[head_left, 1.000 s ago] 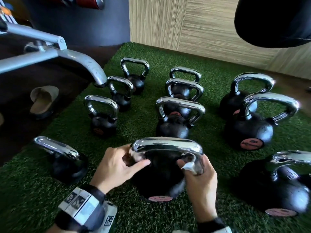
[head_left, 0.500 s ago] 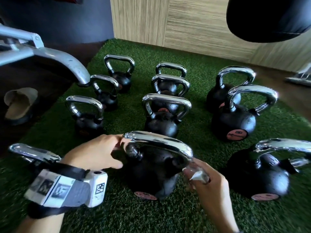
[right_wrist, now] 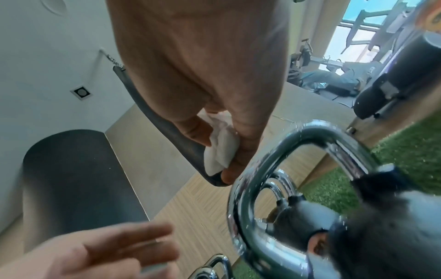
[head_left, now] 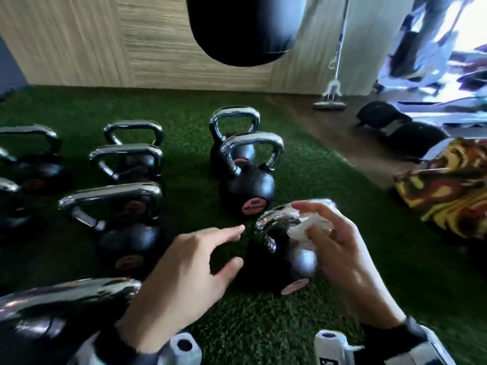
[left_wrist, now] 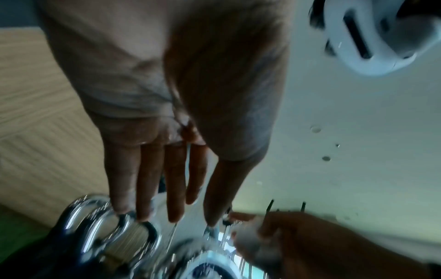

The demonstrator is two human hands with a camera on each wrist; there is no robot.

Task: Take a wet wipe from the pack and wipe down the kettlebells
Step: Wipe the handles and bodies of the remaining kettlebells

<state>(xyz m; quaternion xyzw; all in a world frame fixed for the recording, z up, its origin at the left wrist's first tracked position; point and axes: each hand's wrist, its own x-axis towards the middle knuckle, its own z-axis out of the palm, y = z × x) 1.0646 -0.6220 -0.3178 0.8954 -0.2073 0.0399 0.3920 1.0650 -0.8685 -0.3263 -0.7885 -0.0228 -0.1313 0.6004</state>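
A black kettlebell (head_left: 295,264) with a chrome handle (head_left: 271,219) stands on the green turf (head_left: 263,327) in front of me. My right hand (head_left: 311,219) pinches a crumpled white wet wipe (head_left: 300,229) between thumb and fingers, right at that handle's right side. The right wrist view shows the wipe (right_wrist: 222,149) in the fingers close to the chrome handle (right_wrist: 253,175). To the left of this kettlebell hovers my left hand (head_left: 238,245), fingers spread and holding nothing. The left wrist view shows its fingers (left_wrist: 176,181) straight. No wipe pack is in view.
Several more kettlebells stand in rows on the turf, one at the lower left (head_left: 52,312) under my left forearm, another just beyond (head_left: 247,185). A black punching bag (head_left: 242,30) hangs overhead. A patterned cushion (head_left: 448,185), black items (head_left: 400,127) and a floor tool (head_left: 329,101) lie right.
My view has swung right. The left hand let go of the earlier kettlebell's handle and opened. The right hand carried the wipe over to the kettlebell on the right.
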